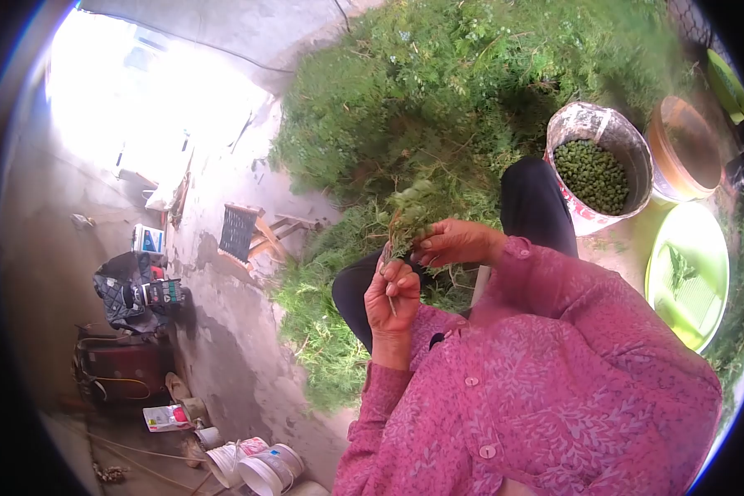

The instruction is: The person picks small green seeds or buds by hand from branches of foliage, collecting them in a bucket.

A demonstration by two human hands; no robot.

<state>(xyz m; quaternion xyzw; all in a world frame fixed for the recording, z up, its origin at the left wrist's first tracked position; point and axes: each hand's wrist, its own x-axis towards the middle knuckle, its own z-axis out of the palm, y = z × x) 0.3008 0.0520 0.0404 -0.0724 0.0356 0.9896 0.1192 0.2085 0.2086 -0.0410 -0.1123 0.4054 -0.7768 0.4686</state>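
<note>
A rough concrete floor [223,331] is seen in a yard-like space, and much of it is covered by a large heap of green plants [471,83]. A small wooden stool [252,231] is set at the edge of that heap. Bags and boxes are piled against the far side near a dark bag [128,289].

The whole view is tilted sideways and rounded by the lens. A bright opening [140,99] is washed out, so nothing inside it can be made out. Labels on the boxes are too small to be read. The person's pink sleeves and dark trousers are partly cut off.

A sprig [407,217] is held up over the lap, in front of the heap. Its stem is gripped in the closed fist of the left hand [393,298]. Its leafy top is pinched between the narrowed fingertips of the right hand [455,244].

A stained bucket [591,124], part filled with small green pods, is stood beside the knee. A brown basin [686,149] is placed just beside it, and its contents cannot be told. A pale green basin [688,273] is set near them with a few green stems in it. White buckets [256,467] are lying well apart by the wall.
</note>
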